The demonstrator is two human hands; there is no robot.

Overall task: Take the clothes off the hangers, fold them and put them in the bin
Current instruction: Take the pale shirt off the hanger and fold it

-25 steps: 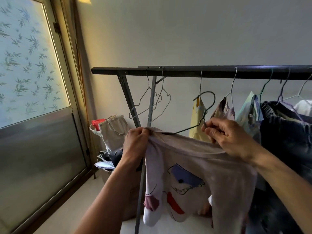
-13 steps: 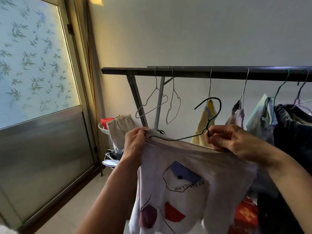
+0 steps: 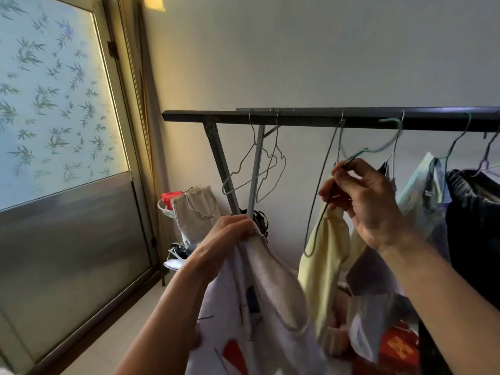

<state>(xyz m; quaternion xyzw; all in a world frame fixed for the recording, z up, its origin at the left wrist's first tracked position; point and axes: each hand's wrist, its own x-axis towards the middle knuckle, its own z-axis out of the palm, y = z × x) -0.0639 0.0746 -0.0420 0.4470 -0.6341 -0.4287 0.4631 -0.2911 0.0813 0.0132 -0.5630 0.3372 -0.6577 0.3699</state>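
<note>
The left hand [image 3: 230,238] grips a bunched edge of the white shirt [image 3: 270,293], which hangs down from the fist, free of any hanger. The right hand [image 3: 364,201] pinches a green wire hanger [image 3: 313,207], tilted, with its hook up near the rail [image 3: 297,119]. Behind it a yellow top [image 3: 324,255] hangs from the rail, with dark clothes [image 3: 473,217] further right. Two bare hangers [image 3: 254,171] hang at the left end. A tote bag [image 3: 194,212] sits near the door [image 3: 67,226].
</note>
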